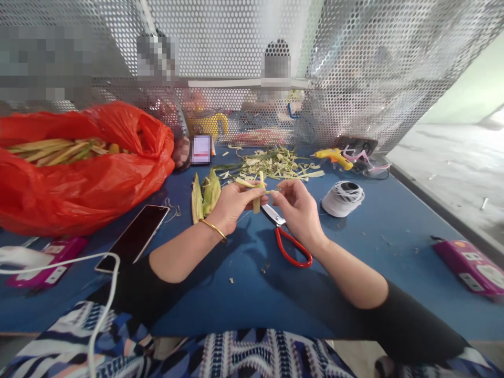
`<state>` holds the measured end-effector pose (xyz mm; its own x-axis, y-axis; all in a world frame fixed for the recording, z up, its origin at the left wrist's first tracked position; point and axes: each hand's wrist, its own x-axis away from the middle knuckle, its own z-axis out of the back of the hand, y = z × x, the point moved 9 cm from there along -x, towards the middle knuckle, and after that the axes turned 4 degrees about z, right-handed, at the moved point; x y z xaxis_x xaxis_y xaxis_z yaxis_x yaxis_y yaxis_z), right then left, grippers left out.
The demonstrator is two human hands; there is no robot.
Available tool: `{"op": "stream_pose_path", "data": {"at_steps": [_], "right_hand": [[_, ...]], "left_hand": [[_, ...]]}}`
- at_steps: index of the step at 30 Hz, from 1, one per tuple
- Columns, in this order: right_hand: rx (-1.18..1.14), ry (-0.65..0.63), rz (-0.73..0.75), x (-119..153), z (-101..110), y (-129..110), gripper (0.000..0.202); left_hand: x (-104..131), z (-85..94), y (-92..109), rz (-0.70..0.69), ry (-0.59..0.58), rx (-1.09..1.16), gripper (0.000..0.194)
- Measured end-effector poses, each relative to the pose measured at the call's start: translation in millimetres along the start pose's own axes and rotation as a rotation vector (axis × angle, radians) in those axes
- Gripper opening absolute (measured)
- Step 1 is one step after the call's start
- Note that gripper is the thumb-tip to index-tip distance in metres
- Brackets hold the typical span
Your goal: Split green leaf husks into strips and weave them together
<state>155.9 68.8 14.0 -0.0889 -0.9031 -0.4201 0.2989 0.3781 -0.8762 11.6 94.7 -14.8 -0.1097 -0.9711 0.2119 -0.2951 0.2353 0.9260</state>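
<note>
My left hand point(236, 200) pinches crossed pale yellow-green husk strips point(258, 184) between thumb and fingers. Close beside it, my right hand point(296, 207) is closed in a pinch at the right end of the same strips. Below the hands lie red-handled scissors point(293, 249), their blades partly under my right hand. A spool of white thread point(342, 199) stands right of my right hand. Left of my left hand are flat pieces of dried husk point(205, 194). Behind both hands spreads a heap of husk scraps point(275, 163).
A red plastic bag point(137, 136) of husk strips fills the left side. A dark phone point(137, 236), a white cable point(114, 294) and a purple power strip point(63, 257) lie near it. A yellow glue gun point(334, 156) rests at the back right, before a perforated metal screen point(236, 26). Another purple power strip point(470, 265) lies right.
</note>
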Motion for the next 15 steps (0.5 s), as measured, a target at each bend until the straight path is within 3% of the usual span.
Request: {"op": "stream_pose_path", "data": {"at_steps": [3,7,15], "right_hand": [[0.012,-0.107,0.001,-2,-8,2,0.019],[0.017,-0.137,-0.002,1,-13,4,0.024],[0.024,-0.168,0.026,0,-9,-10,0.024]], "left_hand": [[1,-3.2,-8,0.042,-0.038,-0.049,0.026],[-1,-8.3,-17,0.068,-0.094,-0.076,0.026],[-5,-3.7,-3,-0.015,-0.046,-0.098,0.031]]}}
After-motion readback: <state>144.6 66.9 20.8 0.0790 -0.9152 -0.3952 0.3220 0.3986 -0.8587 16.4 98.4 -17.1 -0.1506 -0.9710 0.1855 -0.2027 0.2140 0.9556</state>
